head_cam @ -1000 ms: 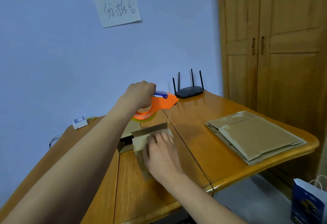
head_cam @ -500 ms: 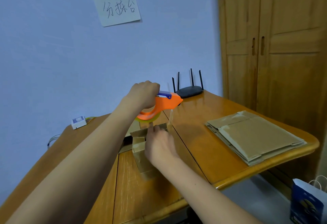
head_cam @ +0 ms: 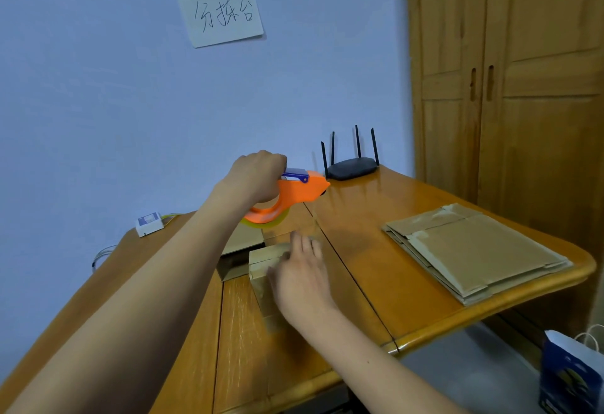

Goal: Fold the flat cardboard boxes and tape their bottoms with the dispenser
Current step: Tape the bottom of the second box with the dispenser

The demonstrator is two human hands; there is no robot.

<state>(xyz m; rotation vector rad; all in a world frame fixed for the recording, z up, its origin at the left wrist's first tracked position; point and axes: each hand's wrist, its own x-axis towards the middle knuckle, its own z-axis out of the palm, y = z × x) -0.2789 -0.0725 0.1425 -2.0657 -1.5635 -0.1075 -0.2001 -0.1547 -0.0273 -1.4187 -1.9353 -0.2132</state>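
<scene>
Left hand fingers: curled tight round the handle of the orange plastic tape dispenser (head_cam: 291,194); the left hand (head_cam: 256,176) is a closed fist, knuckles up.
Right hand fingers: stretched out and close together, laid flat on the top face of the small folded brown cardboard box (head_cam: 266,271); the right hand (head_cam: 300,278) presses palm down and grips nothing.
Dispenser: held up in the air above the far end of the box, nose pointing right toward the router; blue lever on its top, a yellowish roll of tape showing under its curved body.
Tape: a clear strip (head_cam: 315,217) appears to run down from the dispenser's nose to the box near the right fingertips; it is faint and its end cannot be made out.
Box: stands on the glossy orange-brown wooden table (head_cam: 376,283), near its middle seam, partly covered by the right hand; a second open carton (head_cam: 237,256) lies just behind and left of it, touching or nearly so.
Flat stock: stack of flat brown cardboard boxes (head_cam: 474,250) on the right part of the table, well apart from the hands.
Table, far edge: black router with four aerials (head_cam: 353,166) by the wall; small white plug box (head_cam: 148,224) at the left.
Wall: pale blue, paper note with handwritten characters (head_cam: 220,13) taped up.
Right side: wooden cupboard doors (head_cam: 523,86); blue and white paper bag (head_cam: 572,377) on the floor.
</scene>
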